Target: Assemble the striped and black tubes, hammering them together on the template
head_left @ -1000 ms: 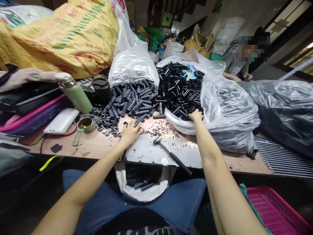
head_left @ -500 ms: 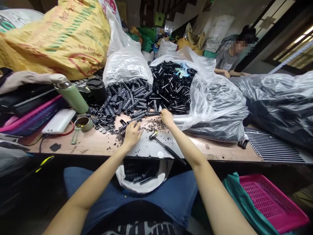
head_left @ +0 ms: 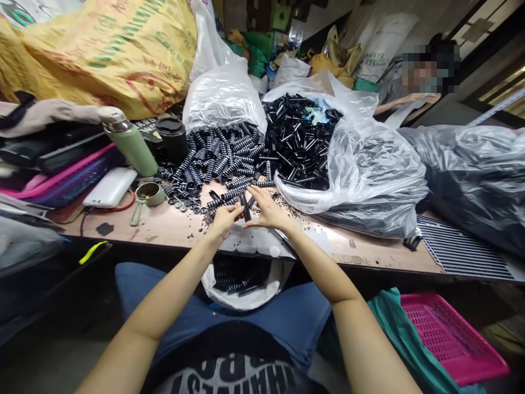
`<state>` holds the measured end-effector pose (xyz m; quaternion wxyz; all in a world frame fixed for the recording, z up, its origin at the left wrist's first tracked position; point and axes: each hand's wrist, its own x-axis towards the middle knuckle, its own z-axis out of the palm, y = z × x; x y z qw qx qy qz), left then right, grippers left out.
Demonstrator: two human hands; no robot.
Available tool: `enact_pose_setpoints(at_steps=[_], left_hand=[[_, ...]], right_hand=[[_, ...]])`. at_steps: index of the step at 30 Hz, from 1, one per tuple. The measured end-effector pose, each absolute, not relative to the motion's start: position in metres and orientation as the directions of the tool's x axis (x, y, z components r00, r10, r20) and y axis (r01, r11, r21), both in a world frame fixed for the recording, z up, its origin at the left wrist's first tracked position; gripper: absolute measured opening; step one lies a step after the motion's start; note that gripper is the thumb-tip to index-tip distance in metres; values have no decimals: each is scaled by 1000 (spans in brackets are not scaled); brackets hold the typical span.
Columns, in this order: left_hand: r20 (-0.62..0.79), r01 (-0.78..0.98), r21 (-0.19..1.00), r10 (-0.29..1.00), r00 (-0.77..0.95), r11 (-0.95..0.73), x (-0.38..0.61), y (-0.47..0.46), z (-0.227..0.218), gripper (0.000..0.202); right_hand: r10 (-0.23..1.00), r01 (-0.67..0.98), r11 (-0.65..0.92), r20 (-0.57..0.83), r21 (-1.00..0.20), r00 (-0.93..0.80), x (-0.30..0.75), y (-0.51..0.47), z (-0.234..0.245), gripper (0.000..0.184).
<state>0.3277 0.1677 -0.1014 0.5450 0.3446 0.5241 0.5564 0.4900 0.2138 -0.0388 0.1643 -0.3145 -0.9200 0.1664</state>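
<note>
Between my hands, above the worktop, a short black tube-like piece (head_left: pixel 245 208) stands nearly upright. My right hand (head_left: pixel 268 209) curls around it, thumb at its lower end and fingers near its top. My left hand (head_left: pixel 225 220) is closed in a pinch, fingertips against the piece's left side; anything small inside the pinch is hidden. Under my right wrist lies a hammer (head_left: pixel 285 241), its head hidden. Tiny dark bits (head_left: pixel 287 205) are scattered around my hands. Just beyond is a pile of black-and-white ribbed rollers (head_left: pixel 223 153).
A clear bag (head_left: pixel 369 180) spills black pieces (head_left: pixel 301 142) at the back. On the left stand a green bottle (head_left: pixel 131 145), a small cup (head_left: pixel 151 193) and a white power bank (head_left: pixel 110 187). An open white sack (head_left: pixel 246 303) sits at my lap. Another person (head_left: pixel 406 93) works at back right.
My right hand has come back from the pile and now holds a black tube-like piece. My left hand has lifted off the worktop to meet it. The view has shifted slightly.
</note>
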Motion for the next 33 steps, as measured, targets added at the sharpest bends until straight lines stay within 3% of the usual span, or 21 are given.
enact_pose_setpoints(at_steps=[2,5,7,9,12,15,18,20,22,24,26,29,31,33], left_hand=[[-198,-323,935,972,-126,148,331,160,-102,36],[-137,-208,970,990,-32,127,335,143,-104,31],[-39,3,999,999,-5,39,333,135,-104,28],[128,315,944,989,-73,-99,328,135,-102,28],[354,753,647,922,-156,-121,317,159,-92,33],[267,922,387,959,-98,-13,308,198,-82,30],[45,949,314,998,-53,36,300,227,-81,22],[36,916,401,999,-18,2,295,233,-87,20],[141,805,587,990,-1,-83,290,226,-95,21],[214,539,827,976,-37,-161,290,209,-102,25],[180,121,978,980,-82,-169,295,186,-103,34],[47,-362,930,998,-50,-62,309,154,-95,59],[-2,-487,873,1000,-12,-4,318,140,-87,72],[-39,-564,825,999,6,36,324,134,-81,63]], right_hand=[[573,476,784,171,-399,-801,495,205,-41,116],[525,436,802,134,-407,-840,501,189,-45,116],[549,453,778,122,-435,-827,505,173,-51,115],[594,487,733,98,-474,-799,509,154,-59,116],[680,589,645,14,-487,-733,516,134,-76,118],[816,743,516,-21,-427,-578,526,131,-91,113],[899,828,400,-6,-394,-437,539,141,-100,109],[916,846,372,3,-382,-402,546,145,-102,110],[915,846,379,13,-374,-404,549,146,-102,109],[909,842,393,15,-369,-417,549,145,-101,104],[904,840,401,14,-366,-426,548,143,-100,101],[902,835,408,22,-369,-431,547,143,-99,101],[903,830,407,27,-381,-430,547,142,-99,101],[897,810,414,38,-416,-440,547,140,-99,101]])
